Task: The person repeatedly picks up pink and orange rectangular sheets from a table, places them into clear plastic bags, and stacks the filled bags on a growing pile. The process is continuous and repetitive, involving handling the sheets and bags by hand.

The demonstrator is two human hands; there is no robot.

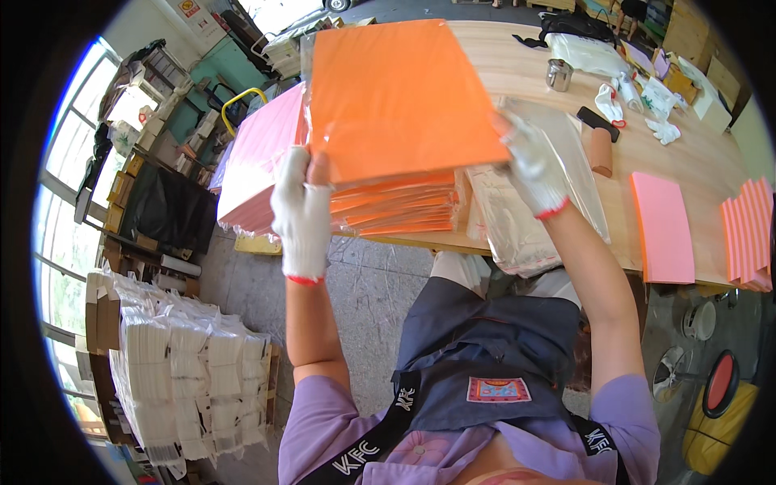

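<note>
A flat pack of orange paper (400,97) in a clear plastic sleeve is held level between my hands. My left hand (303,214), in a white knit glove with a bare thumb tip, is closed on its near left corner. At its right edge my right hand (529,166), also gloved, grips the near corner; some fingers are hidden beneath. Under the pack rises a stack of wrapped orange packs (396,212). Left of that stands a stack of pink packs (263,153). Clear plastic sleeves (546,194) lie in a pile by my right hand.
On the wooden table (509,69), pink and orange paper stacks (663,226) sit at the right. A dark phone (598,124), a brown cylinder (600,153), a metal cup (558,74) and loose gloves (610,105) lie farther back. Wrapped white bundles (194,372) stand on the floor at left.
</note>
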